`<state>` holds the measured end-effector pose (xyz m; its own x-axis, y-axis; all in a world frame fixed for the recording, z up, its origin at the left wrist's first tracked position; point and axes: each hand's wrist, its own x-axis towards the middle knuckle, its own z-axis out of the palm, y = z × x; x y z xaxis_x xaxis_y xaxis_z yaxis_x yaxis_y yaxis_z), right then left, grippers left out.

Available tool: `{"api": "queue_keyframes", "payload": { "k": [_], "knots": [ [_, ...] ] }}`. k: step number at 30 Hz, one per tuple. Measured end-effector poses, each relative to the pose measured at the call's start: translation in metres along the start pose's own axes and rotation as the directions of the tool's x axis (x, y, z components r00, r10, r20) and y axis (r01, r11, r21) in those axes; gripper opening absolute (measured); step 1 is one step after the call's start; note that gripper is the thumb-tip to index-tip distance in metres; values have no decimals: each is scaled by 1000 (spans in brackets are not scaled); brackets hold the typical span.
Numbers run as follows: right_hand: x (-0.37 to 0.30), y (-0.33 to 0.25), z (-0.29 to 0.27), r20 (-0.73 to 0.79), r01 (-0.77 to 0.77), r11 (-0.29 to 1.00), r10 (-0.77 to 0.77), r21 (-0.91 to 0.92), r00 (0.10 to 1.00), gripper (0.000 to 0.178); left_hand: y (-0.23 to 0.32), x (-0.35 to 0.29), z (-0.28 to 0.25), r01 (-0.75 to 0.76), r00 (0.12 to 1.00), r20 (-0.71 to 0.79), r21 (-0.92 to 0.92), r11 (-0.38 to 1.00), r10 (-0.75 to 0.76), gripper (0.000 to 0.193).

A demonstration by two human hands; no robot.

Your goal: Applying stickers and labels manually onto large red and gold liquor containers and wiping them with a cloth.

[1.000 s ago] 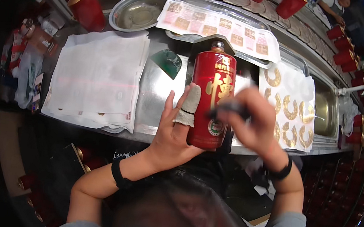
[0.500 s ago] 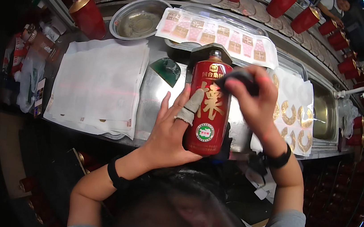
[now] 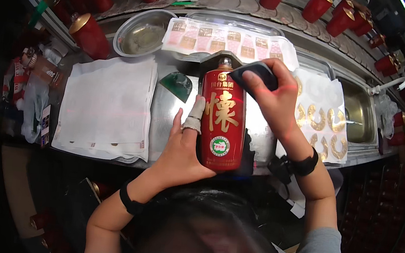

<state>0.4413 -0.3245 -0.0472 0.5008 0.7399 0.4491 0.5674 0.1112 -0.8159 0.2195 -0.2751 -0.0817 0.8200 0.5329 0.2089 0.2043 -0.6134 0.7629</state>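
A red bottle (image 3: 233, 145) with gold characters and a round green-and-white label lies face up before me, its neck pointing away. My left hand (image 3: 182, 149) holds it along its left side, thumb by the base; a cloth cover (image 3: 194, 115) wraps one finger. Pinched in my right hand (image 3: 280, 98) is a dark, flat scraper (image 3: 258, 77), whose tip is at the bottle's upper label near the shoulder. Under the bottle's neck end sits a dark angular holder (image 3: 208, 63), mostly hidden. A green scraper-like sheet (image 3: 178, 86) rests on the metal table to the left.
White sheets (image 3: 105, 100) are stacked at left. A metal bowl (image 3: 145, 32) and a sheet of pink-and-gold decals (image 3: 229, 42) lie behind. At right are gold curved decals (image 3: 317, 118) and a sink (image 3: 364, 112). Red bottles (image 3: 90, 36) line the conveyor (image 3: 245, 10).
The scraper has moved up the bottle, from beside the large gold character to the upper label. My left fingers have slid off the front toward the bottle's left edge. The view has shifted slightly.
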Motion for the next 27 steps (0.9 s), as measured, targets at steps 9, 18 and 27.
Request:
{"api": "queue_keyframes", "payload": {
  "k": [9,18,27],
  "knots": [
    [10,-3,-3,-117,68,992,-81,-111,990,22,-1,3,9,-9,1000,-17,-42,999,8,131],
    [-116,-25,-38,51,-452,800,472,395,880,29,-9,-10,10,9,1000,22,-153,988,-5,112],
    [-141,-45,-32,255,-577,721,518,383,817,35,3,-65,2,-190,976,134,129,973,172,86]
  ]
}}
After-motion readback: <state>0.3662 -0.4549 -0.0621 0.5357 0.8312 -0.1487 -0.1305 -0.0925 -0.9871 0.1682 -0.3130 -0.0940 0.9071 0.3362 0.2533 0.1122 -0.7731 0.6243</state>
